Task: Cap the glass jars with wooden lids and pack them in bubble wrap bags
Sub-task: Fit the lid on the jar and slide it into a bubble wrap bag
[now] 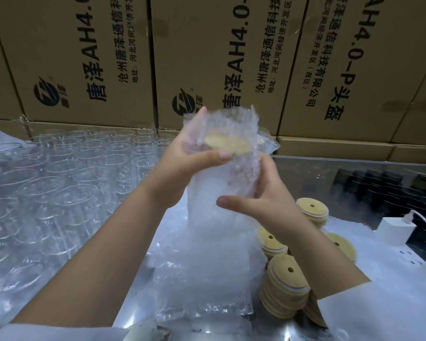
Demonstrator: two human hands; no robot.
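Note:
A glass jar capped with a wooden lid point(228, 143) sits inside a bubble wrap bag point(234, 134) that I hold up at mid-frame. My left hand point(190, 161) grips the bag and jar near the top, thumb across the front below the lid. My right hand point(258, 200) grips the bag's lower right side, its fingers behind the wrap and its thumb pointing left. A pile of flat bubble wrap bags point(207, 267) lies below. Stacks of wooden lids point(284, 289) with a centre hole stand at the lower right.
Several uncapped glass jars point(67, 183) crowd the table on the left. Printed cardboard boxes point(207, 57) wall off the back. A clear bin with dark items point(369, 188) is at the right, beside a white charger block with cable point(396, 227).

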